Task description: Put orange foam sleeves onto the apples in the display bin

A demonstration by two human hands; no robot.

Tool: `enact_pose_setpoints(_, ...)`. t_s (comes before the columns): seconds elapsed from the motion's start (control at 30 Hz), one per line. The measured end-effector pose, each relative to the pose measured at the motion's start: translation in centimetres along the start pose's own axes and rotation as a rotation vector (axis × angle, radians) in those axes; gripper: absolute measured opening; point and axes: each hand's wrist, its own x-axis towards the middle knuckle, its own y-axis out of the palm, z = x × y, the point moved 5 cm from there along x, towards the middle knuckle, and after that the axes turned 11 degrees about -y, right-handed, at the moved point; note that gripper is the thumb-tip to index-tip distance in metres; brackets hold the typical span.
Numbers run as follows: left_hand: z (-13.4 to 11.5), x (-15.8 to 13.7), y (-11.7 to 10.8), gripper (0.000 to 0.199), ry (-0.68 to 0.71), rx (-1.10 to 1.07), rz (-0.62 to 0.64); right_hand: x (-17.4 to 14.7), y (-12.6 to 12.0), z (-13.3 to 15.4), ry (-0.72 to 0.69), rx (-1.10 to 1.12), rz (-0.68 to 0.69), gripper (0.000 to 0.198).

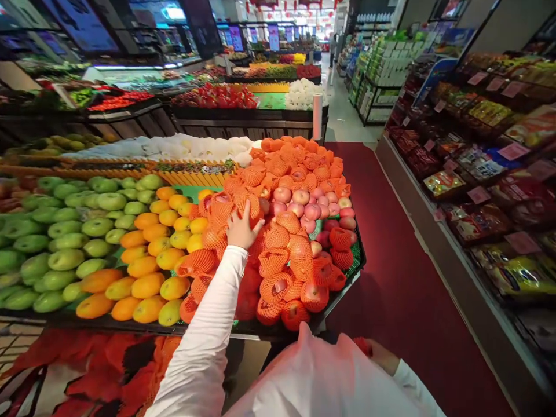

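Locate the left hand [243,231] near the centre of the frame. It is palm down, with the fingers spread and the thumb out to the right. It touches the netted fruit [254,198]; no closed grasp is visible, and the contact under the palm is hidden.

Locate the right hand [384,355] at the lower right of the frame, partly covered by white material [313,376] that may be a bag or clothing. A patch of red-orange netting [362,346] shows at its fingers; whether the fingers are closed on it cannot be told.

Governing relation: the netted fruit lies directly under and just beyond the left fingertips, toward the top of the frame. The left hand is the nearer; the right hand is well apart, below the table [354,278] edge. The fruit looks roundish, so no long axis can be assigned.

Adjacent items: bare apples [299,202] lie to the right of the left hand. Oranges [145,266] lie to its left, with green fruit [65,260] farther left.
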Motion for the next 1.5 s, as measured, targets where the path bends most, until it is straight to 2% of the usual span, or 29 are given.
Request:
enact_pose_setpoints(0.1,0.2,1.0,-1.0,0.056,0.115,-0.030,-0.089,0.9,1.8,-2.8,0.069,0.199,0.012,0.064)
enact_pose_setpoints(0.2,-0.2,2.3,-2.1,0.048,0.173,-0.067,-0.169,1.0,2.3,-4.1,0.118,0.329,-0.020,0.053)
enact_pose_setpoints(0.3,-1.7,2.2,-2.9,0.051,0.236,-0.124,-0.239,1.2,1.2,-4.9,0.141,0.407,-0.094,0.043)
enact_pose_setpoints(0.37,-3.0,1.0,-3.3,0.048,0.288,-0.146,-0.264,2.1,-1.0,-5.4,0.108,0.339,-0.153,0.038)
enact_pose_setpoints(0.47,-4.6,-2.5,-3.5,0.045,0.304,-0.158,-0.261,4.6,-6.3,-6.3,0.060,-0.011,-0.177,0.031)
enact_pose_setpoints(0.6,-5.6,-9.3,-2.7,0.044,0.225,-0.116,-0.227,8.6,-13.9,-8.3,0.119,-0.619,0.039,0.020)
enact_pose_setpoints(0.7,-5.5,-15.4,-1.4,0.041,0.116,-0.073,-0.213,11.2,-18.0,-9.4,0.160,-0.783,0.183,0.024)
enact_pose_setpoints(0.8,-5.2,-21.6,0.6,0.033,-0.028,-0.049,-0.177,13.3,-19.4,-8.8,0.109,-0.795,0.377,0.013)
enact_pose_setpoints(0.87,-5.1,-25.4,2.2,0.028,-0.162,-0.112,-0.166,14.5,-19.7,-7.2,0.070,-0.814,0.480,0.015)
enact_pose_setpoints(0.93,-5.8,-28.5,4.0,0.022,-0.274,-0.235,-0.137,15.9,-19.8,-4.1,-0.018,-0.849,0.496,0.023)
enact_pose_setpoints(0.97,-6.5,-29.6,5.1,0.021,-0.307,-0.291,-0.094,16.6,-19.6,-2.1,-0.088,-0.858,0.481,0.028)
enact_pose_setpoints(1.0,-7.4,-30.3,6.0,0.020,-0.323,-0.339,-0.052,17.3,-19.0,0.5,-0.250,-0.816,0.458,0.032)
enact_pose_setpoints(1.07,-9.4,-30.7,7.7,0.024,-0.334,-0.410,0.033,17.9,-17.1,5.5,-0.507,-0.684,0.435,0.036)
enact_pose_setpoints(1.1,-10.3,-30.5,8.3,0.029,-0.333,-0.435,0.067,17.9,-15.7,7.6,-0.596,-0.617,0.464,0.036)
enact_pose_setpoints(1.2,-12.2,-28.9,8.7,0.044,-0.288,-0.472,0.100,16.8,-11.1,12.1,-0.743,-0.309,0.668,0.039)
enact_pose_setpoints(1.27,-12.3,-27.8,8.2,0.035,-0.283,-0.470,0.062,15.8,-8.6,13.7,-0.779,-0.171,0.760,0.039)
enact_pose_setpoints(1.33,-11.5,-27.1,7.4,0.024,-0.322,-0.463,0.017,15.5,-7.4,14.3,-0.786,-0.117,0.747,0.031)
enact_pose_setpoints(1.4,-10.5,-26.7,7.0,0.020,-0.382,-0.480,-0.009,16.0,-7.4,13.9,-0.757,-0.101,0.653,0.021)
enact_pose_setpoints(1.5,-9.1,-26.6,7.1,0.023,-0.466,-0.606,-0.041,17.5,-8.6,11.6,-0.645,-0.102,0.495,0.019)
